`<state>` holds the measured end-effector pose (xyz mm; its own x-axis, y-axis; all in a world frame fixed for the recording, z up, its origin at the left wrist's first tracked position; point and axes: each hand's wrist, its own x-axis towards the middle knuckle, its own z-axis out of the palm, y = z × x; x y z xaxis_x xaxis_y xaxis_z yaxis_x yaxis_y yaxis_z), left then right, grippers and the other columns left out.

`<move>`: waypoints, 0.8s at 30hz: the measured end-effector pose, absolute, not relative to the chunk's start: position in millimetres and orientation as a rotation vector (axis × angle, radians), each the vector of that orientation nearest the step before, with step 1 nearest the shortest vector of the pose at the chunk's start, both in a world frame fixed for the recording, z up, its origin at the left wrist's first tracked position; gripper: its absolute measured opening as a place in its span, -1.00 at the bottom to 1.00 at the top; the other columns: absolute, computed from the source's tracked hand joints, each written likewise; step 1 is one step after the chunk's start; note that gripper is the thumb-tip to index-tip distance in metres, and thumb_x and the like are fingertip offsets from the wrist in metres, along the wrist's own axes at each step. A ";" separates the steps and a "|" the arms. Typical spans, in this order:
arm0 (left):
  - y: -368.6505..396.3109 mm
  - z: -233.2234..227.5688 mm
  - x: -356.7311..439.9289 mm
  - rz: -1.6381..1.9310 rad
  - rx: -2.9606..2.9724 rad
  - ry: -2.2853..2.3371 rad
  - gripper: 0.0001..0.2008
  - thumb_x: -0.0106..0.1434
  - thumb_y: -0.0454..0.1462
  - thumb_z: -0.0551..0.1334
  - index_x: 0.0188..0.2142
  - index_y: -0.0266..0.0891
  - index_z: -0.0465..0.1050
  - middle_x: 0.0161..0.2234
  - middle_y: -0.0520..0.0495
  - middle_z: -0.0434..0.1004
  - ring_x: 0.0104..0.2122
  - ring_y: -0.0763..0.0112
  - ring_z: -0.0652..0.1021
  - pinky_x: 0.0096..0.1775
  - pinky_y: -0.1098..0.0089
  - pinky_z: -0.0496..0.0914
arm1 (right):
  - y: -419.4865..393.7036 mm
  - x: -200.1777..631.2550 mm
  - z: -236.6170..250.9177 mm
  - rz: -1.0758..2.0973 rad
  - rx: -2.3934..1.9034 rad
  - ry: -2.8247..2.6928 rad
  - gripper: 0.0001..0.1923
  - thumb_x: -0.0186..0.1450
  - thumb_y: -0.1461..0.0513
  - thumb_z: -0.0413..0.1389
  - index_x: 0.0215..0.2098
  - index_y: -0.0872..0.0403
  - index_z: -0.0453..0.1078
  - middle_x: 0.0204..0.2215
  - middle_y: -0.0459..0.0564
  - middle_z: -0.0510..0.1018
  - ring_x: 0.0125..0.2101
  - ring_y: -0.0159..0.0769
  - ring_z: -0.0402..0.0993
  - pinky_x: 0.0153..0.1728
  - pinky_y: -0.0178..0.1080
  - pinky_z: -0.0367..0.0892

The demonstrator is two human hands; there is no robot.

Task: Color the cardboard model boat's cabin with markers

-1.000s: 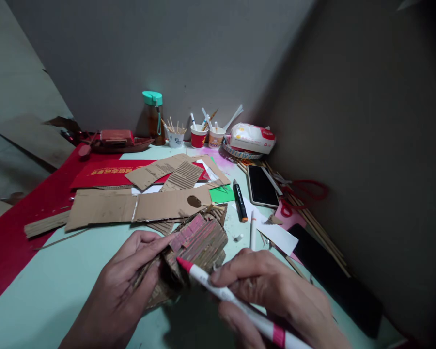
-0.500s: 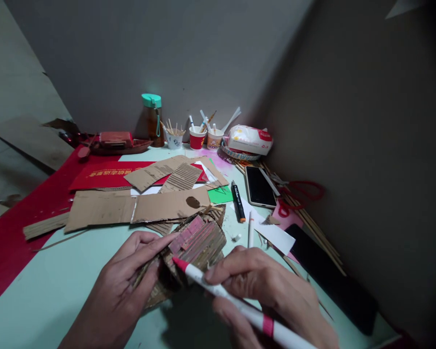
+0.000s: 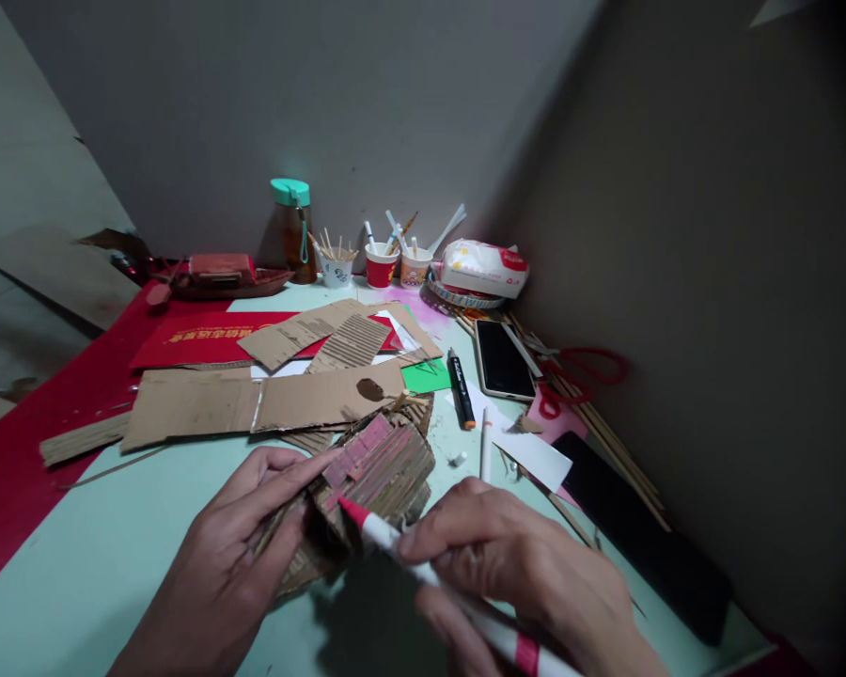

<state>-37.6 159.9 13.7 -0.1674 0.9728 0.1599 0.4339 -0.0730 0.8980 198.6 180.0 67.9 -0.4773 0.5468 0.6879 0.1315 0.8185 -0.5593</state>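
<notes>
A small model made of corrugated cardboard [image 3: 391, 470], its ridged top partly coloured pink, is gripped at its left side by my left hand [image 3: 236, 545]. My right hand [image 3: 514, 564] is closed around a white marker pen [image 3: 430, 578] with a pink tip and a pink band. That tip touches the model's top near its front left corner. The model's underside is in shadow, and my left fingers hide part of its left side.
Cardboard pieces [image 3: 331, 402] lie behind the model. To the right are a black marker [image 3: 461, 390], a phone [image 3: 506, 360], red-handled scissors [image 3: 592, 365] and wooden sticks [image 3: 620, 447]. Paper cups [image 3: 381, 268], a bottle [image 3: 294, 235] and a model boat [image 3: 222, 273] stand along the back.
The pink tip has shifted slightly right along the model's top. My right hand and the pen's rear end have moved a little. My left hand keeps its hold.
</notes>
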 end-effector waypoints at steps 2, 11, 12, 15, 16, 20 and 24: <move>160.6 15.4 -35.6 1.246 1.538 1.622 -0.72 0.30 0.00 0.36 -0.07 0.15 0.79 -0.19 -0.08 0.67 -0.22 0.32 0.69 -0.15 0.47 0.63 | 180.6 199.0 67.7 0.560 -0.487 -2.037 -0.80 0.37 0.44 0.30 -0.19 0.07 0.43 -0.24 0.06 0.80 -0.31 -0.33 0.75 -0.23 -0.34 0.71; 154.3 -3.0 -56.2 1.051 1.508 1.539 -0.60 0.41 0.13 0.29 0.15 0.25 0.67 0.09 -0.08 0.60 0.07 0.17 0.65 0.01 0.36 0.64 | 181.5 199.0 69.8 0.547 -0.503 -2.020 -0.78 0.35 0.45 0.29 -0.18 0.02 0.47 -0.29 0.02 0.81 -0.39 -0.30 0.78 -0.40 -0.37 0.68; 153.9 -5.9 -59.9 1.037 1.496 1.539 -0.60 0.41 0.13 0.29 0.17 0.27 0.65 0.11 -0.07 0.58 0.08 0.18 0.64 0.03 0.37 0.63 | 181.6 199.0 69.5 0.547 -0.483 -2.027 -0.79 0.36 0.45 0.28 -0.18 0.02 0.48 -0.29 0.01 0.81 -0.40 -0.32 0.77 -0.41 -0.39 0.67; 154.8 -11.1 -66.7 1.012 1.491 1.547 -0.58 0.42 0.14 0.29 0.20 0.29 0.63 0.14 -0.05 0.56 0.11 0.18 0.63 0.04 0.37 0.63 | 181.1 200.4 68.9 0.536 -0.497 -2.028 -0.85 0.40 0.41 0.29 -0.18 0.06 0.48 -0.29 0.03 0.79 -0.42 -0.36 0.74 -0.42 -0.42 0.66; 155.7 -11.4 -67.2 1.015 1.485 1.550 -0.58 0.41 0.15 0.29 0.19 0.27 0.64 0.14 -0.06 0.56 0.11 0.16 0.63 0.04 0.36 0.64 | 180.6 201.2 69.0 0.542 -0.515 -2.018 -0.86 0.40 0.40 0.30 -0.20 0.08 0.48 -0.28 0.03 0.79 -0.43 -0.38 0.72 -0.41 -0.44 0.65; 158.5 -6.8 -63.1 1.029 1.454 1.506 -0.60 0.38 0.19 0.30 0.09 0.23 0.71 0.13 -0.07 0.59 0.05 0.14 0.66 0.01 0.32 0.67 | 178.6 203.8 70.0 0.572 -0.537 -1.961 -0.88 0.41 0.35 0.33 -0.22 0.08 0.47 -0.28 0.00 0.77 -0.44 -0.42 0.69 -0.40 -0.46 0.64; 157.8 -0.1 -57.6 1.064 1.471 1.567 -0.60 0.36 0.23 0.30 -0.01 0.21 0.75 0.07 -0.07 0.63 0.00 0.15 0.68 -0.05 0.33 0.68 | 179.5 200.7 66.1 0.552 -0.526 -1.968 -0.89 0.41 0.36 0.30 -0.19 0.07 0.49 -0.29 0.03 0.77 -0.42 -0.36 0.71 -0.40 -0.41 0.66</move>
<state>-57.6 157.8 -0.1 -0.0830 0.9961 0.0303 0.3959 0.0051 0.9183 200.7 179.5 66.1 -0.4194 0.5762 0.7015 0.1275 0.8025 -0.5829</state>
